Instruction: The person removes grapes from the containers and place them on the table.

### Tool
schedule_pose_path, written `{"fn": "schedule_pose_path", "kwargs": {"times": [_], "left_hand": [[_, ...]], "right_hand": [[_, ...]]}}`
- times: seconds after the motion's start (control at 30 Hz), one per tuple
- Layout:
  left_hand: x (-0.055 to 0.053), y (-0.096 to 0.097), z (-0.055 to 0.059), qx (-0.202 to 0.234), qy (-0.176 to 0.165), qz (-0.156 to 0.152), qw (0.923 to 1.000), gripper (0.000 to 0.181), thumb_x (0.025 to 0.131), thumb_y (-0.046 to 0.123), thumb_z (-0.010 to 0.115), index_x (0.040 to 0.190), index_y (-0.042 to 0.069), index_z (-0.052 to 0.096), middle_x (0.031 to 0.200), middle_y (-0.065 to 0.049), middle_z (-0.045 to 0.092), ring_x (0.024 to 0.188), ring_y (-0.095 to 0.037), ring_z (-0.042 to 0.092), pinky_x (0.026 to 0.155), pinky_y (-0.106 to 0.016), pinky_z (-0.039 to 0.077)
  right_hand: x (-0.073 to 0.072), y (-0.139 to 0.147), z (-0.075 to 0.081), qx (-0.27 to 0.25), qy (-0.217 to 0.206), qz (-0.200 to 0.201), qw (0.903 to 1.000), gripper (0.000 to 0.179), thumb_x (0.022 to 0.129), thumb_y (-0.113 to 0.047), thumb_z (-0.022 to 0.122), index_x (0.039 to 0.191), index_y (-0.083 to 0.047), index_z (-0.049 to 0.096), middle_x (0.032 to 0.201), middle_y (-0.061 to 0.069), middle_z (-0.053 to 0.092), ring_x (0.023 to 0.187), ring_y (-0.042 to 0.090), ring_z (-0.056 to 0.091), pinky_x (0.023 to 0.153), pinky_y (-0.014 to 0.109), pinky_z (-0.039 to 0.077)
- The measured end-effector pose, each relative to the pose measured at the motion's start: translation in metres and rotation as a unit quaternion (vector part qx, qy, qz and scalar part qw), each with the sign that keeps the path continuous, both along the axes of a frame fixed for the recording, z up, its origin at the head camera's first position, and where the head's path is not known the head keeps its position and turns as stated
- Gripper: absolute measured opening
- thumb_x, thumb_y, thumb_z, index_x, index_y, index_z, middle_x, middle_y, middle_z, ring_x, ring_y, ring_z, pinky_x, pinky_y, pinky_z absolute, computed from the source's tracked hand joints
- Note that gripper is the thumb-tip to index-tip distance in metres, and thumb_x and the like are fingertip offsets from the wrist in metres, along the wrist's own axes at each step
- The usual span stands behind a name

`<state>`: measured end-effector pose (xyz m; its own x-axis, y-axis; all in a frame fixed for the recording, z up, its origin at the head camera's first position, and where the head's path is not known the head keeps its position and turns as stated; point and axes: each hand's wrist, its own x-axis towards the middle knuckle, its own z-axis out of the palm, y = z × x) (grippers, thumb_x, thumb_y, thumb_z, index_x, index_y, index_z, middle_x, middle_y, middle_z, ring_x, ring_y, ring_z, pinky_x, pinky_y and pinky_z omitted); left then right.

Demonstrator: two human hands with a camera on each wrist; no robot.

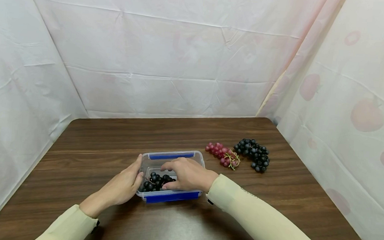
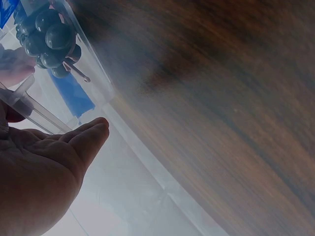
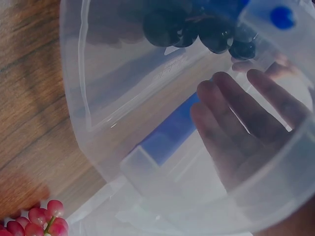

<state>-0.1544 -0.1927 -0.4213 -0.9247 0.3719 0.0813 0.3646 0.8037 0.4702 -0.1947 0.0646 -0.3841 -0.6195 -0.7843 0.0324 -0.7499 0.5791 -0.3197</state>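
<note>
A clear plastic container [image 1: 144, 163] with blue side clips sits on the table in front of me. Inside, toward its near left, lies a bunch of black grapes [image 1: 155, 182]. My left hand [image 1: 123, 183] rests against the container's left end, fingers straight along the outside and thumb at the rim. In the left wrist view, those grapes [image 2: 51, 37] show through the wall. My right hand [image 1: 188, 175] reaches into the container from the right, its thumb close to the grapes. Through the plastic, the right wrist view shows its fingers [image 3: 236, 108] extended, with nothing between them.
To the right of the container, a bunch of red grapes [image 1: 219, 150] with green stems lies on the brown wooden table [image 1: 121, 137]. Another bunch of black grapes [image 1: 252, 152] lies just beyond it. White cloth [image 1: 169, 60] hangs behind the table and at both sides.
</note>
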Motion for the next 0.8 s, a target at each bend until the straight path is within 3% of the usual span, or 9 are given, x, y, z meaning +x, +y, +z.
{"fn": "schedule_pose_path", "kwargs": {"times": [0.8], "left_hand": [[-0.0008,-0.0004,-0.0022,0.003,-0.001,0.003,1.0000,0.067,0.110,0.021,0.043,0.161,-0.007,0.009,0.164,-0.026,0.025,0.145,-0.040,0.037,0.114,-0.060,0.036]], "right_hand": [[-0.0019,-0.0058,-0.0023,0.012,-0.020,-0.006,0.9997,0.055,0.090,-0.046,0.078,0.134,-0.014,0.068,0.127,-0.001,0.071,0.106,0.013,0.070,0.086,0.026,0.058]]}}
